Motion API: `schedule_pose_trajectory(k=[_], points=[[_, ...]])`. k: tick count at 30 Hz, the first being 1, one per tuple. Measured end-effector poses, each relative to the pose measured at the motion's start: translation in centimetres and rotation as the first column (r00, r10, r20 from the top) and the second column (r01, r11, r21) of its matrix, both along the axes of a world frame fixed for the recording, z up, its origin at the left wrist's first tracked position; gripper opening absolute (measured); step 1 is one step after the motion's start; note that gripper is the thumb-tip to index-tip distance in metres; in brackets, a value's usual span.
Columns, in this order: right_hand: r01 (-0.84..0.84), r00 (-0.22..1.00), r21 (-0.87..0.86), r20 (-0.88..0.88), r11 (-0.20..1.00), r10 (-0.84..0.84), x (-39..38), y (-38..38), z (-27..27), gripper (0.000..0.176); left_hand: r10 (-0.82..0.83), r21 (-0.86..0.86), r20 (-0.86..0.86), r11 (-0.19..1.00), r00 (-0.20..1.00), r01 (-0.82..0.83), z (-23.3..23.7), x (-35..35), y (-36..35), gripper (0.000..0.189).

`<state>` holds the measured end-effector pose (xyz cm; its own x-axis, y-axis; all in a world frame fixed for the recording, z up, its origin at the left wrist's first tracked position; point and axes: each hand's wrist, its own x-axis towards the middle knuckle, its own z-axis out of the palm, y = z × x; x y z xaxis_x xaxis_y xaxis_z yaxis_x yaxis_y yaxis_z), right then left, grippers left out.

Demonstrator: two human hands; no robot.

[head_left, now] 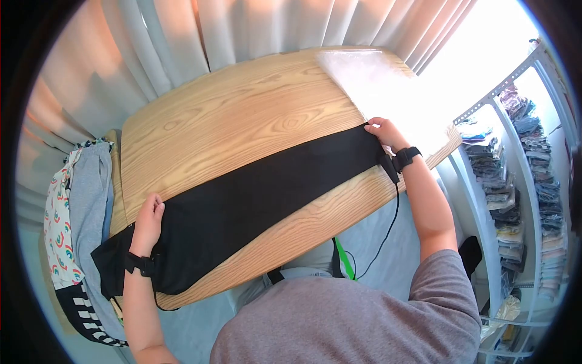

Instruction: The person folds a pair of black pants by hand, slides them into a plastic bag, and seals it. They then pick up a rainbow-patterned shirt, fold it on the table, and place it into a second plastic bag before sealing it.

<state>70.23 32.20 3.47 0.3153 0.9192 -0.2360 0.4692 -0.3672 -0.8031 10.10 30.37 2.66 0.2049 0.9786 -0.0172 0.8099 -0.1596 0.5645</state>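
Observation:
A long black piece of clothing (248, 200) lies stretched flat across the wooden table (230, 115), along its near edge. At its left part my left hand (150, 221) rests on the upper edge of the fabric, with the fingers pressed together. My right hand (386, 133) pinches the far corner of its narrow right end between thumb and fingers. Each wrist wears a black band, and a cable hangs from the right one. Part of the cloth's left side is hidden under my left forearm.
Clear plastic bags (370, 76) lie at the table's back right. Folded clothes, a grey pair (91, 194) and a patterned white one (60, 224), hang at the left edge. Shelves (515, 182) with stacks of packed clothing stand at right. Curtains (242, 27) hang behind the table.

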Motion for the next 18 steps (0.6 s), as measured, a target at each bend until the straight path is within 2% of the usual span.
schedule_pose_trajectory(k=[1,3,5,6,8,9,10,12,14,16,17,18], points=[[0.016,0.999,-0.012,-0.048,1.0,-0.016,-0.4,-0.2,0.4,0.018,0.044,0.015,0.047,0.999,0.998,-0.045,-0.4,-0.2,0.1,0.007],[0.031,0.995,-0.026,-0.096,0.999,-0.033,-0.5,-0.2,0.4,0.02,0.026,0.037,0.021,0.999,0.999,-0.026,-1.1,-0.5,0.4,0.009],[-0.035,0.992,0.012,0.122,0.999,0.033,-0.3,0.0,0.0,0.031,0.009,0.059,-0.006,0.998,1.0,-0.008,-0.6,-0.2,0.2,0.011],[-0.037,0.992,0.01,0.121,0.999,0.036,-0.2,-0.3,-0.3,0.031,0.022,0.034,-0.03,0.999,0.999,-0.021,-0.4,0.0,0.1,0.012],[-0.022,0.919,0.051,0.395,0.998,0.0,-1.2,-1.7,-0.5,0.046,0.043,0.006,-0.053,0.999,0.998,-0.043,-0.2,0.4,0.0,0.014],[-0.019,0.846,0.053,0.534,0.998,-0.012,-0.6,-1.9,-2.2,0.061,0.037,0.037,-0.058,0.999,0.998,-0.035,-0.3,0.4,0.0,0.014],[-0.034,0.849,0.045,0.529,0.998,0.005,-0.2,-2.5,-3.4,0.061,0.036,0.064,-0.066,0.997,0.997,-0.031,-0.5,0.3,-0.1,0.015],[-0.037,0.637,0.175,0.762,0.984,-0.112,-0.3,-3.2,-5.7,0.058,-0.026,0.117,-0.057,0.993,0.998,0.032,-1.0,0.0,0.0,0.014],[0.008,0.915,-0.158,0.399,0.987,0.056,-2.4,-3.3,-0.2,0.057,-0.062,0.157,-0.09,0.985,0.994,0.076,-1.1,-0.2,0.1,0.014],[-0.005,0.933,-0.197,0.353,0.98,0.076,-2.4,-3.3,0.4,0.048,-0.067,0.118,-0.04,0.99,0.997,0.071,-1.2,-0.6,0.2,0.014],[-0.042,0.963,-0.128,0.259,0.991,0.074,-1.8,-3.4,-0.3,0.04,-0.03,0.119,-0.053,0.992,0.998,0.036,0.0,-0.7,-0.1,0.014],[-0.068,0.984,-0.058,0.163,0.996,0.077,-1.3,-3.4,-0.9,0.032,0.019,-0.109,0.152,0.994,0.988,-0.002,1.6,-0.7,-0.4,0.02]])
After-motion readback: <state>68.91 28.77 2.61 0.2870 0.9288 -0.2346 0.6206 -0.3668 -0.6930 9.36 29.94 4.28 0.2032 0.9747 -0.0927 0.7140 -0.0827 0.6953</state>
